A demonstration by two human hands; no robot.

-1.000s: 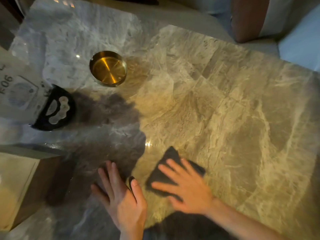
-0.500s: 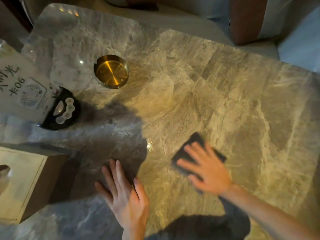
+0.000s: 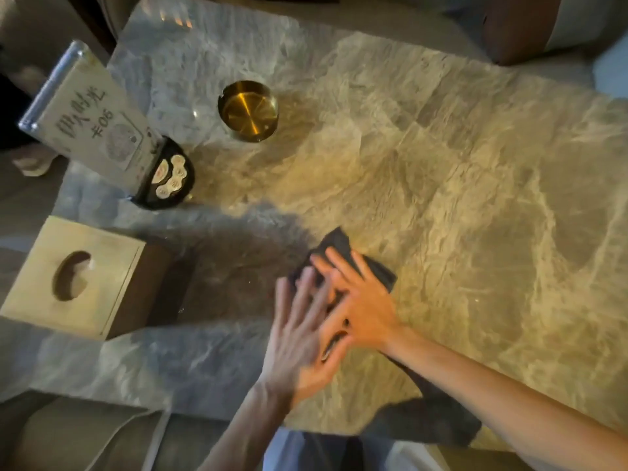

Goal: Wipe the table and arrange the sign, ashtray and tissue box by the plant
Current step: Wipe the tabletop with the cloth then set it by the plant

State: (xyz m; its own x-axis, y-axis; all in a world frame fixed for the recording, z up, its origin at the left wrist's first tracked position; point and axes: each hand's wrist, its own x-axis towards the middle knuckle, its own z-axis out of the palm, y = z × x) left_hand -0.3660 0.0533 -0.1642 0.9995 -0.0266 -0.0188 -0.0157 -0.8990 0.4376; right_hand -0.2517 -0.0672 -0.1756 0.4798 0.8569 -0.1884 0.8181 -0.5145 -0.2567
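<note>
Both hands, left (image 3: pixel 299 331) and right (image 3: pixel 363 311), lie flat, fingers spread, pressing the dark folded cloth (image 3: pixel 343 253) onto the marble bench (image 3: pixel 441 164). Risk: a wide stroke leftward strikes the square wooden tissue box (image 3: pixel 78 277).

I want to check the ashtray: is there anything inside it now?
No, the gold ashtray on the table shows only its bare shiny bottom.

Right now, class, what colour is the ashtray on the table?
The ashtray is shiny gold, like brass, seen best in the head view.
</note>
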